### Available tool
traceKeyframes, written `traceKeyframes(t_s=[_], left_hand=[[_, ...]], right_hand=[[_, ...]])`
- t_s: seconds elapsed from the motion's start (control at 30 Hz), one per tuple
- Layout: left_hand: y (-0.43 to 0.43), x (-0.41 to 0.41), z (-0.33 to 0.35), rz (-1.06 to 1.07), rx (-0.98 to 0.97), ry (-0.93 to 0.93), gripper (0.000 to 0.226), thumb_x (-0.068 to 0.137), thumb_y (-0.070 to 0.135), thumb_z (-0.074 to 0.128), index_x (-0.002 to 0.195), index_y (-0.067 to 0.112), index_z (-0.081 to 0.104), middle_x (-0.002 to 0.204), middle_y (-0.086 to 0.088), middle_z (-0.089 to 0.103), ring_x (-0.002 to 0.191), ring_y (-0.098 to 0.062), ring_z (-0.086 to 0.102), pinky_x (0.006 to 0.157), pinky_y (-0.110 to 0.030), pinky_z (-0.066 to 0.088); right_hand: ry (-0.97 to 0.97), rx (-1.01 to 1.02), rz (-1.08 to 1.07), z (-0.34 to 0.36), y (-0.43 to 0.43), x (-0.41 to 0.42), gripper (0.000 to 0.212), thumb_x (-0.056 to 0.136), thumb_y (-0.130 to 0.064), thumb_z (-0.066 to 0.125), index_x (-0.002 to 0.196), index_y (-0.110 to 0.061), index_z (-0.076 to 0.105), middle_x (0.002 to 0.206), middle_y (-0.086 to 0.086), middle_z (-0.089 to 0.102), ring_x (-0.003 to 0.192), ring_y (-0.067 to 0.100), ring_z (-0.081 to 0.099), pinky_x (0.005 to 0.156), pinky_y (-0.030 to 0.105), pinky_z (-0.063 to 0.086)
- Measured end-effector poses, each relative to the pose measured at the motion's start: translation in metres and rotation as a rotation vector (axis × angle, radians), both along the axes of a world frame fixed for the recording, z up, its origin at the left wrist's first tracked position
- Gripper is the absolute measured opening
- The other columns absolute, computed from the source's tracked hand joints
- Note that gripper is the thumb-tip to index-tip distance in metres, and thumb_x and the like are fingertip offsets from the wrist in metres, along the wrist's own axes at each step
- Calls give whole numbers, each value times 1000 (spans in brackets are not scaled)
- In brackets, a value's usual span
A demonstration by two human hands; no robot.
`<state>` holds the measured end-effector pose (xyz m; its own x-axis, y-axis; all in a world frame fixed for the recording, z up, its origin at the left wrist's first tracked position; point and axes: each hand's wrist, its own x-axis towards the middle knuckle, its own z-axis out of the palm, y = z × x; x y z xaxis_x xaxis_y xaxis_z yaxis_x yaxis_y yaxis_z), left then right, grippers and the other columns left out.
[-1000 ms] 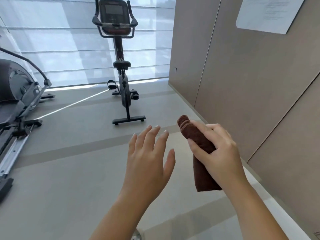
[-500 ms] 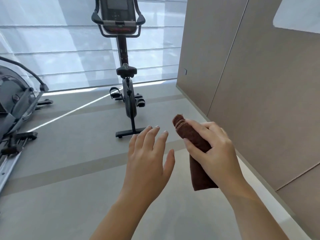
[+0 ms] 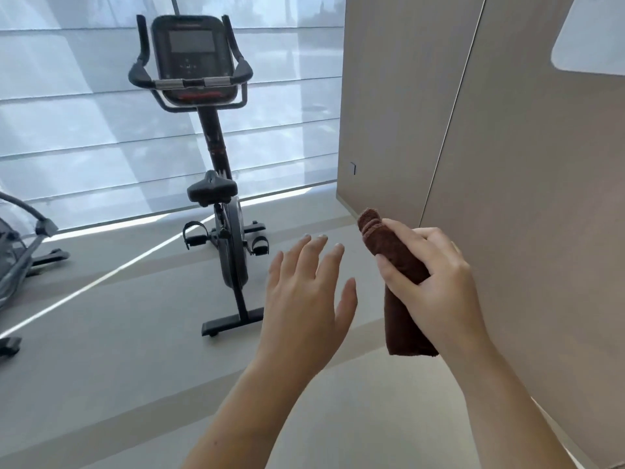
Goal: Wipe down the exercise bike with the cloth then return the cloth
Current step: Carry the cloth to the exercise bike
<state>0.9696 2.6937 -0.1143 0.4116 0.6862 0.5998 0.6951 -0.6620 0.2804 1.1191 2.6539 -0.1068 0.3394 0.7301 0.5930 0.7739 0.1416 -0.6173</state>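
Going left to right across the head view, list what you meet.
Grey exercise machine → exercise bike → left hand, open → brown cloth gripped by the right hand → beige wall.

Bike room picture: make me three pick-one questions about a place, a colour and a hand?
1. Where does the exercise bike stand? A on the floor by the window; B against the right wall; C on a table.
2. What colour is the cloth? A white; B blue; C brown.
3. The left hand is: A gripping the cloth; B open and empty; C on the seat.
Answers: A, it stands on the floor below the window; C, dark brown; B, only the right hand holds the cloth.
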Motion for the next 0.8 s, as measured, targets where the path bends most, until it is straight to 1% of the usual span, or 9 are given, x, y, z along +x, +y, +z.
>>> traceKeyframes(t_s=[0.07,0.2,0.3,0.33,0.37,0.43,0.5,0.67,0.8], left_hand=[[35,18,5,11,9,0,42,87,33,41,118,8,55,122,-13,57,119,-31,48,98,-55,38],[95,45,-3,44,-28,-7,36,85,22,59,116,6,56,122,-15,58,119,-33,48,98,-57,37],[141,63,-11,54,-42,2,36,84,22,60,116,6,57,122,-15,58,119,-33,48,98,-56,37],[157,70,-15,53,-49,3,36,83,21,62,116,7,57,122,-15,58,119,-33,48,98,-56,37],[174,77,-18,50,-56,0,37,82,21,62,116,7,57,122,-15,58,119,-33,48,99,-56,36],[211,91,-24,44,-72,-3,38,82,21,63,116,7,57,121,-15,58,119,-33,48,100,-55,35],[251,104,-29,34,-74,-7,38,82,21,62,117,7,56,121,-15,58,119,-33,48,100,-56,35],[373,126,-36,39,-71,-59,37,83,21,61,117,7,55,122,-15,57,120,-33,47,102,-53,32],[473,137,-26,59,-74,-82,37,83,21,61,116,6,56,121,-15,58,119,-34,47,101,-55,33]], right_hand=[[0,17,9,4,35,19,40,79,-37,57,119,-31,58,96,-10,53,92,16,49,80,0,31],[4,-31,36,0,96,51,38,82,-32,63,120,-32,58,96,-9,55,92,17,50,77,10,37],[-3,-54,37,-6,141,72,39,80,-36,60,119,-32,59,94,-7,55,90,18,50,73,12,33],[-4,-60,35,-9,157,80,38,81,-34,62,118,-31,59,94,-6,56,90,19,50,74,13,33],[-3,-67,33,-13,172,87,37,81,-32,64,118,-31,60,94,-6,56,90,20,51,74,12,33],[8,-81,25,-19,206,102,38,80,-28,66,118,-32,59,94,-7,57,91,19,51,78,7,34],[19,-83,25,-22,243,113,38,81,-29,66,118,-33,59,95,-8,57,92,17,50,81,3,33],[1,-86,49,-21,367,135,39,80,-28,66,118,-34,59,96,-12,55,93,16,49,80,1,32],[-10,-117,83,-7,473,146,39,80,-30,64,118,-37,58,96,-14,54,94,14,47,79,2,33]])
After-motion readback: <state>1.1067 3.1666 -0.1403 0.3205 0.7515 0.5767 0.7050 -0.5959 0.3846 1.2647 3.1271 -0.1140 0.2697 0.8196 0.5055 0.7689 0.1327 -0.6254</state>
